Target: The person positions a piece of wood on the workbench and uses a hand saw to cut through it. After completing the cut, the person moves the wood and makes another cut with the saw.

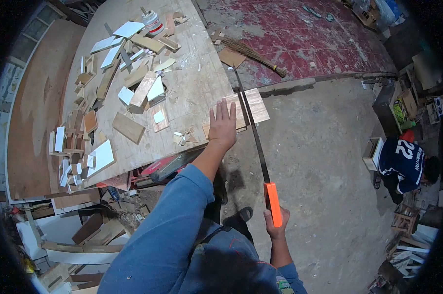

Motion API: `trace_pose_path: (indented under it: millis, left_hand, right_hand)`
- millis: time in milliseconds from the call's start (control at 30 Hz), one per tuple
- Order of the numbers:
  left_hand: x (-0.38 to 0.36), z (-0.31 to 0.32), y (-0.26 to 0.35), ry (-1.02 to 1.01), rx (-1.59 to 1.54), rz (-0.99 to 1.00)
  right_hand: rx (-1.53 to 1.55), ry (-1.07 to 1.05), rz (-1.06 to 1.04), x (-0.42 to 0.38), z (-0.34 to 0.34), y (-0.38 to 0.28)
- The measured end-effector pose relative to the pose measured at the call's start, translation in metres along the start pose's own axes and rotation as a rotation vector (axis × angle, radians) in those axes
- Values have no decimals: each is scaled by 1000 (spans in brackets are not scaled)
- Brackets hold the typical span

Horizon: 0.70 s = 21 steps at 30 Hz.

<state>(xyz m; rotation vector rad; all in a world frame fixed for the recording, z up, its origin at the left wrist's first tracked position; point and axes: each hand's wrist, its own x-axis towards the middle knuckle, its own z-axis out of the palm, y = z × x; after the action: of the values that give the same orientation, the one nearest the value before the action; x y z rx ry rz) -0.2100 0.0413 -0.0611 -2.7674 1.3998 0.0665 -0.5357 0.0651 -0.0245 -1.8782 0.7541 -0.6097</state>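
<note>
The right grip [274,221] is clamped on the orange handle [273,203] of a handsaw, whose long dark blade [253,132] runs up and away from it to a board [249,109] overhanging the bench [197,88] edge. The left grip [222,126], fingers apart and flat, presses down on that board just left of the blade.

Risks, as I judge them:
- The blade passes close beside the flat hand's fingers; a jump out of the kerf would carry the teeth toward them.
- The board hangs past the bench edge with only a palm holding it, so it could pivot or chatter under a stroke, and the part beyond the blade could drop and pinch it.
- The blade looks thin and long, so a forced push could bend it.
- Offcuts [128,93] crowd the bench left of the flat hand; a shifted board could knock them off.
- A person [403,164] in a jersey numbered 22 crouches well right of the handle, out of the saw's line.

Containers: 1 white bottle [153,22] with a red band stands at the bench's far end, well beyond the left grip; its contents cannot be seen. Open boxes [403,105] sit far right of the handle, holding blurred green and other items.
</note>
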Motion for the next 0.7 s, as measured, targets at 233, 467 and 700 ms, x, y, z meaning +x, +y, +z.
trace_pose_path:
  millis: [233,467,700]
  left_hand:
    - [0,6,-1,27,5,0]
    - [1,6,-2,25,17,-1]
    - [0,0,0,12,57,3]
  right_hand:
    - [122,27,142,0,5,15]
    - [-29,-45,-101,5,18,16]
    - [-43,-75,-145,6,18,5]
